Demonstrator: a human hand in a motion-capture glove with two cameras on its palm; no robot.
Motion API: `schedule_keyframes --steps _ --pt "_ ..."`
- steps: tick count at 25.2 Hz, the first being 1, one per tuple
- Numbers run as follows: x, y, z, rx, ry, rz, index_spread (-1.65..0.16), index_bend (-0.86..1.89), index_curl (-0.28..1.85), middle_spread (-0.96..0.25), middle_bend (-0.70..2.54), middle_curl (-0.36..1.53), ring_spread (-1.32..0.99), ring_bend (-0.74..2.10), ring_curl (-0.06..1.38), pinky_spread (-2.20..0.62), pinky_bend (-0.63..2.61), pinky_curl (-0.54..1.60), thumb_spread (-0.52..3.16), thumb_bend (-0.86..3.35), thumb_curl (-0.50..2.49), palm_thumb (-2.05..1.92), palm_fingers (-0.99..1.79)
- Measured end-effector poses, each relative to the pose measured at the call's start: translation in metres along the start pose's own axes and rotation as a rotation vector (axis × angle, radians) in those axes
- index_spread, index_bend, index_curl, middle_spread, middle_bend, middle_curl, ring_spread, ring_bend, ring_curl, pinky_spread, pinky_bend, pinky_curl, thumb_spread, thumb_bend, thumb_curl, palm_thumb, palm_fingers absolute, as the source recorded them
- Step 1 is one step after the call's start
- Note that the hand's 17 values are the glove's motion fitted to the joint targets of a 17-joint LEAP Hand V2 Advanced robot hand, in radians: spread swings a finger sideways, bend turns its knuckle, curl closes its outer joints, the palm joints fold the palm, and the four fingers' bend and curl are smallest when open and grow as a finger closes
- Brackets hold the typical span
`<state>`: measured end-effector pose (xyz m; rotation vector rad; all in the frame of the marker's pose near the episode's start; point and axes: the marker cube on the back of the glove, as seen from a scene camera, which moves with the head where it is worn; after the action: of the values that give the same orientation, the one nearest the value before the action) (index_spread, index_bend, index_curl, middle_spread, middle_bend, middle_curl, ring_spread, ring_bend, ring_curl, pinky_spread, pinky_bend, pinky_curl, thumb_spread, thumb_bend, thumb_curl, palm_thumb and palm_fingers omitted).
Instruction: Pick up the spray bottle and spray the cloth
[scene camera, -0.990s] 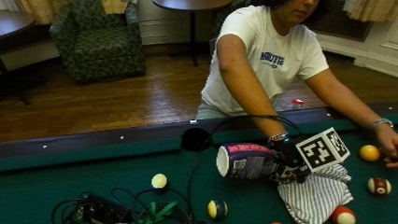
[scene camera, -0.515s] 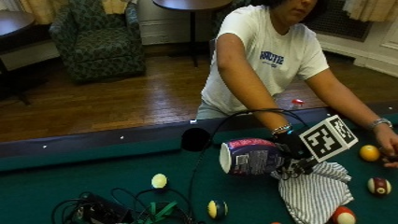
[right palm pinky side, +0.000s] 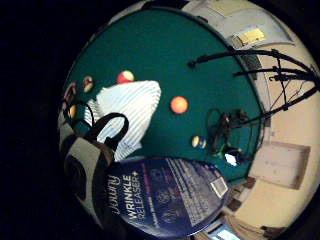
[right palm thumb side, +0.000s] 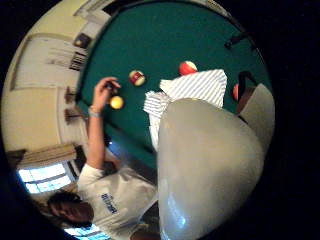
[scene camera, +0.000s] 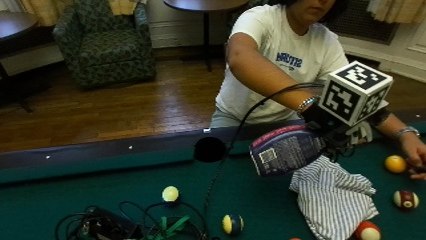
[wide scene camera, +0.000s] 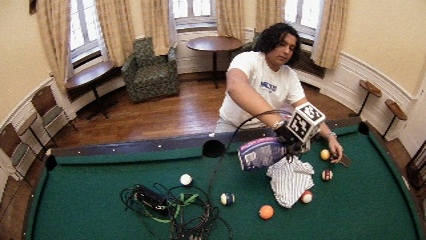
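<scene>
At the lower left of the outside view a tangle of black and green cables (scene camera: 126, 227) lies on the green felt table (scene camera: 66, 200), with a pale yellow billiard ball (scene camera: 170, 193) and a blue-and-yellow striped one (scene camera: 231, 224) close by. Right of centre, the person's black-gloved right hand (scene camera: 323, 131) holds the glossy purple plastic spray bottle (scene camera: 287, 150) tipped nearly on its side in the air, its flat base towards the camera, fingers curled round its neck; the trigger end is hidden behind the glove. Just below and to the right, the crumpled blue-and-white striped cloth (scene camera: 336, 197) lies in soft folds on the felt, a red-and-white ball (scene camera: 368, 231) touching its lower edge. With the bottle so tilted, the nozzle may point past the cloth and wet the felt instead, or the smooth plastic may slip in the glove. At far right the bare hand (scene camera: 416, 155) rests beside an orange ball (scene camera: 395, 163).
</scene>
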<state>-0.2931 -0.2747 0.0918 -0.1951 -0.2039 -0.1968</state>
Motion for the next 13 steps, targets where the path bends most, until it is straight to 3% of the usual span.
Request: schedule_keyframes --steps 13 --pt "0.028 0.037 -0.051 0.329 -0.682 -0.004 -0.26 0.31 0.6 -0.19 0.62 0.52 -0.2 0.66 0.45 -0.31 0.4 0.38 0.39 -0.03 0.85 0.9 1.39"
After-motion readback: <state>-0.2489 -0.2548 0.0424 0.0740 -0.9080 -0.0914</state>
